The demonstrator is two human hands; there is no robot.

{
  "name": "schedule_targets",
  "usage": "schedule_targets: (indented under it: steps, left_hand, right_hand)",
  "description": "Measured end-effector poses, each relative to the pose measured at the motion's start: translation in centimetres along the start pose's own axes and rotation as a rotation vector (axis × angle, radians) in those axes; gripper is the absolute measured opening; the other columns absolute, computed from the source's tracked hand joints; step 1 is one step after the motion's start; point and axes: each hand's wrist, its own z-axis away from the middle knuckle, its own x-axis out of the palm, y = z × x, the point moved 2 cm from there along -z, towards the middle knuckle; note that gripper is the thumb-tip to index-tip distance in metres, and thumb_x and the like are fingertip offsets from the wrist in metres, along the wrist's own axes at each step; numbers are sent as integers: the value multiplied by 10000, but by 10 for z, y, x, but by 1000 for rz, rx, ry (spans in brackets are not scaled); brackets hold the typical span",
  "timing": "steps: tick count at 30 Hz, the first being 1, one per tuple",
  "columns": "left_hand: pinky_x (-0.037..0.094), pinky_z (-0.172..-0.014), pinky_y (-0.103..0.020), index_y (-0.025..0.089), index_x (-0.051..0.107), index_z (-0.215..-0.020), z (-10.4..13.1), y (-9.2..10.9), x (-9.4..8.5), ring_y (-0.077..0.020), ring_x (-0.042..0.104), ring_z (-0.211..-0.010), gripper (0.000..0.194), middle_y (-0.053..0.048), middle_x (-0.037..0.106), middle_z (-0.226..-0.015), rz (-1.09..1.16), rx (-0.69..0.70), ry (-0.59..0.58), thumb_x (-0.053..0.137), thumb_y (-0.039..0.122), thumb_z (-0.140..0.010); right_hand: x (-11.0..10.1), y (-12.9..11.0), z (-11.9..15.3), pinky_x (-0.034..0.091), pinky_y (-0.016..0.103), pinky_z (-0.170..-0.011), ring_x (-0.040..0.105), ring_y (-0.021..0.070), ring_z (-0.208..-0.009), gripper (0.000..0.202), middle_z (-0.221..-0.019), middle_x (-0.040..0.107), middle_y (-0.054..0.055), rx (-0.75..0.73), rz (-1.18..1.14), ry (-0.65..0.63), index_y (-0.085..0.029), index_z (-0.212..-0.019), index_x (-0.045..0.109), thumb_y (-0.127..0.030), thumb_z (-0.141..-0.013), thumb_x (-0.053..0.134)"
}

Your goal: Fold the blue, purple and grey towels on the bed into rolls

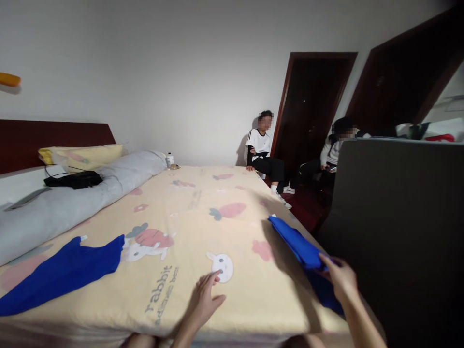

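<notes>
My right hand grips the edge of a folded piece of blue cloth at the right side of the bed. Part of that cloth hangs in shadow below my fingers. Over the printed sheet, near a white rabbit face, my left hand is held with fingers apart and nothing in it. Another blue garment lies spread out at the left, with a small white tag at its upper edge. Whether the folded cloth is the same kind of garment, I cannot tell.
The bed has a yellow carrot-and-rabbit sheet. A rolled grey quilt, a black bag and a pillow lie at left. A small bottle stands farther back. Two people sit beyond; a dark grey panel rises at right.
</notes>
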Motion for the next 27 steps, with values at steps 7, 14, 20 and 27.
schedule_targets:
  steps: [7,14,20,27]
  left_hand:
    - [438,-965,-369,259,572,-1285,0,3,-4,-238,588,-1058,573,-62,670,-1140,14,-6,-9,623,168,-721]
    - [456,-935,-360,250,599,-1237,0,3,-5,-232,597,-1020,538,-63,684,-1085,37,2,4,611,142,-710]
    - [462,-926,-352,256,619,-1212,0,4,-6,-230,603,-1011,501,-57,691,-1074,42,-1,-5,609,155,-721]
    - [468,-941,-344,242,654,-1152,1,10,-12,-230,609,-1043,409,-67,693,-1103,24,-7,-8,587,166,-756]
  right_hand:
    - [7,84,62,564,447,-680,710,353,-725,616,-535,663,55,349,29,-101,-193,-1007,617,-651,-596,594]
    - [-7,89,56,555,467,-725,706,391,-817,571,-665,720,137,197,332,-192,-190,-904,651,-675,-651,488]
    - [-9,66,71,533,498,-614,683,375,-675,666,-760,703,216,-87,744,-44,-100,-1068,671,-604,-836,303]
    - [30,42,95,396,568,-1010,339,350,-1396,669,-1521,370,170,-707,681,-3,-163,-1466,364,-496,-914,187]
